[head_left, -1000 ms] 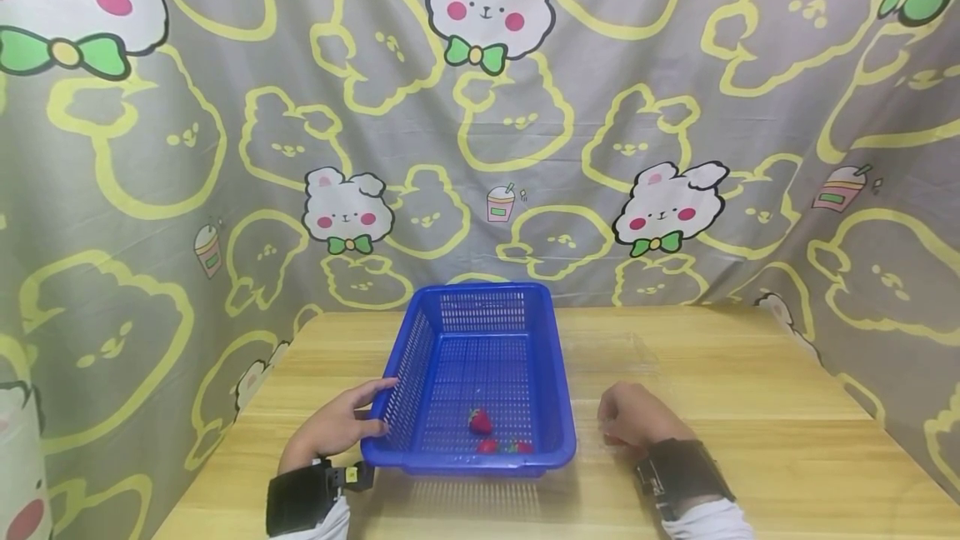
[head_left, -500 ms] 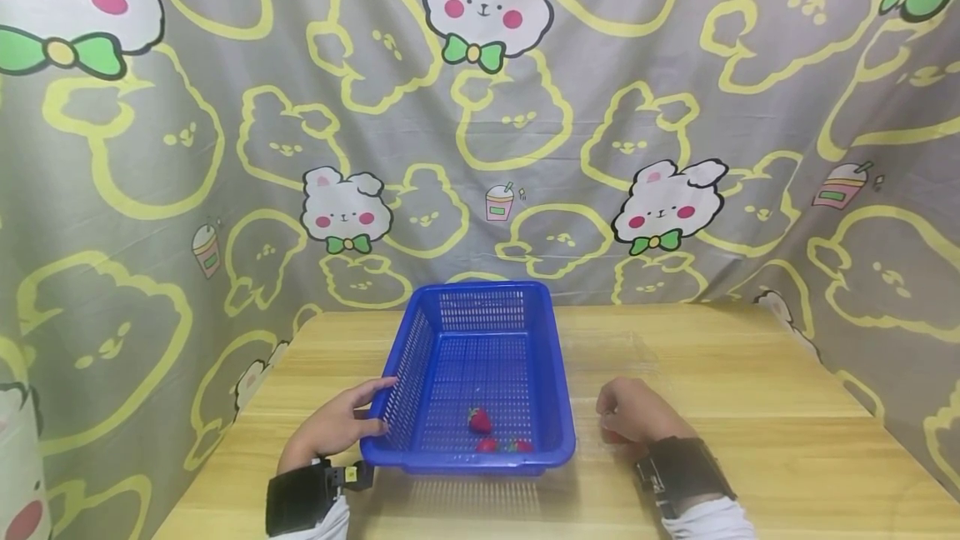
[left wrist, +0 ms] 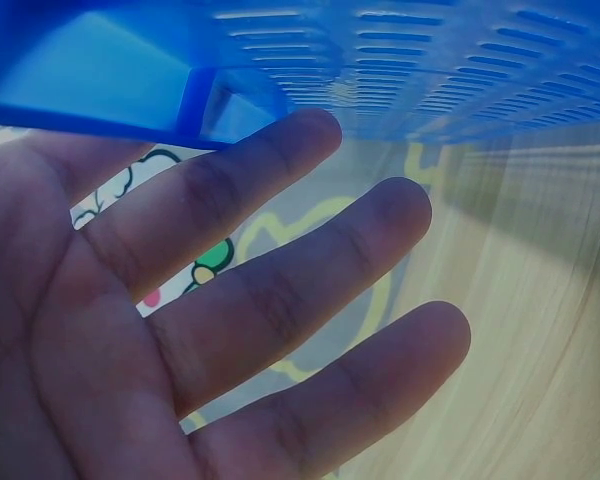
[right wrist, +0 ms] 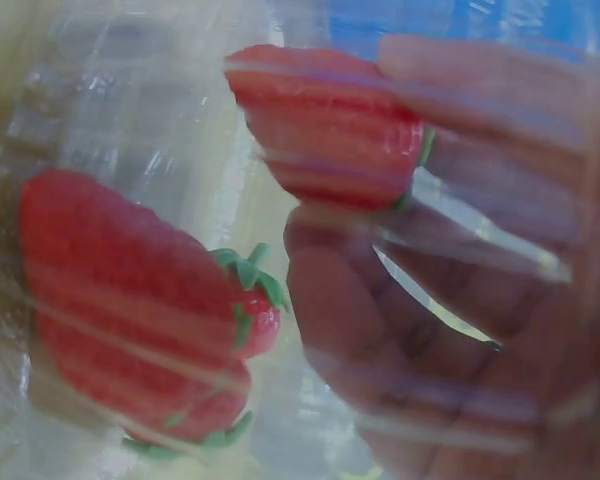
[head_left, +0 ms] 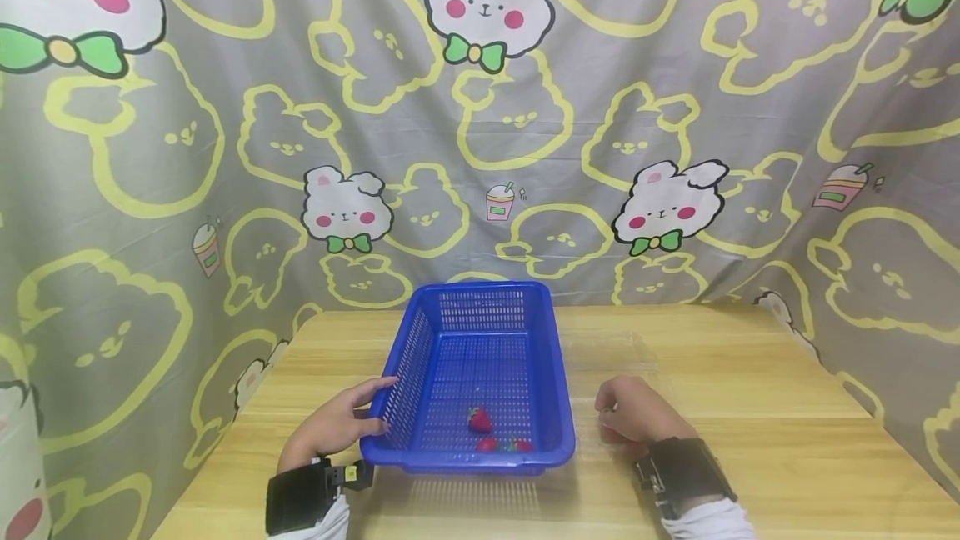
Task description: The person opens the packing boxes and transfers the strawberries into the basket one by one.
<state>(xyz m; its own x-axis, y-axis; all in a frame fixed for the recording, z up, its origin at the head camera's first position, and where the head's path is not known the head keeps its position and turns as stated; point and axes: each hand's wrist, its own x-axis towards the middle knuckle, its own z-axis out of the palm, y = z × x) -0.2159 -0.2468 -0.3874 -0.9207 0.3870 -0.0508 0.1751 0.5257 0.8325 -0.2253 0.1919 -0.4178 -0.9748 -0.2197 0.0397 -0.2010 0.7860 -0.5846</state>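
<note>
My left hand [head_left: 339, 417] holds the near left corner of a blue slotted basket [head_left: 558, 390], thumb and forefinger over its rim. In the left wrist view, the other fingers [left wrist: 290, 300] spread out below the basket. Inside it, a strawberry [head_left: 481, 421] lies near the front, with two more strawberries by the near wall. To the right, my right hand [head_left: 637, 411] is at a clear plastic box [head_left: 611, 348]. Through the box's wall, the right wrist view shows my thumb and fingers pinching a strawberry [right wrist: 330, 130] near its green leaves. Several other strawberries [right wrist: 120, 290] lie beside that hand.
The wooden table [head_left: 780, 423] runs back to a grey curtain [head_left: 525, 257] printed with rabbits and yellow outlines. Curtain also hangs on the left and right sides. The clear box is hard to make out against the wood.
My right hand has shifted slightly up and to the left in the head view, and stays at the clear box. The left hand, basket and strawberries in it have not moved.
</note>
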